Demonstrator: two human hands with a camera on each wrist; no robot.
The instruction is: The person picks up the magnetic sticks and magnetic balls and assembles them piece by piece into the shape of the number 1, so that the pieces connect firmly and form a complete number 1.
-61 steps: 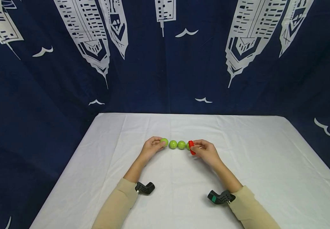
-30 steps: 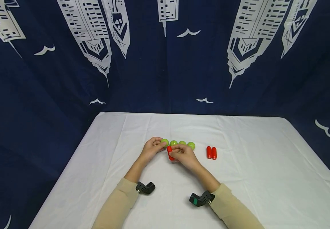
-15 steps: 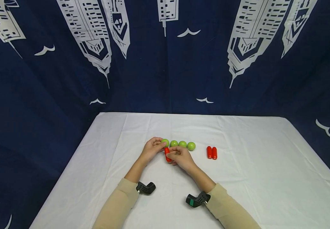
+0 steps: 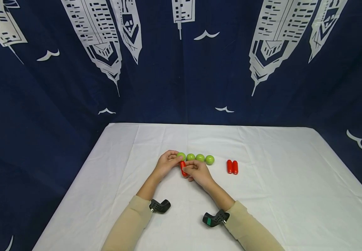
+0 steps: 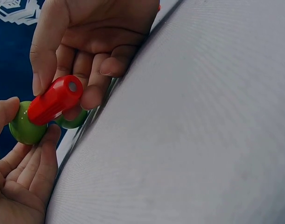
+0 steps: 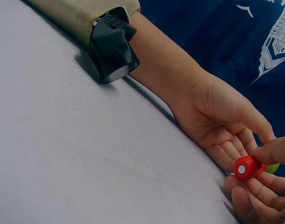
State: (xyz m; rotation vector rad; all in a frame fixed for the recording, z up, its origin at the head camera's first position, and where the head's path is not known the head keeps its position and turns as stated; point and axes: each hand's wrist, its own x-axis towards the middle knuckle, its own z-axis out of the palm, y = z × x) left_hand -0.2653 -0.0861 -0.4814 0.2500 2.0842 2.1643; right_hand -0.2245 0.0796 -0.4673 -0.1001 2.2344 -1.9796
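My left hand (image 4: 167,162) pinches a shiny green ball (image 5: 26,125) between thumb and fingers, at the left end of a row of such balls. My right hand (image 4: 202,173) grips a short red rod (image 5: 57,99) with thumb and fingers. In the left wrist view one end of the rod meets the held ball; the other end shows a small round metallic disc. The right wrist view shows that end of the rod (image 6: 247,168) toward the camera, with little of the green ball behind it. Three more green balls (image 4: 210,160) continue the row, two partly behind my right hand.
Two red rods (image 4: 232,167) lie side by side to the right of the row. A white cloth (image 4: 281,181) covers the table, and a dark blue patterned curtain (image 4: 184,80) hangs behind its far edge. Black devices (image 4: 216,218) are strapped to both wrists.
My right hand has carried the red rod left from the row's right end to the ball in my left hand. Two red rods on the cloth have come into view. The left hand stays in place.
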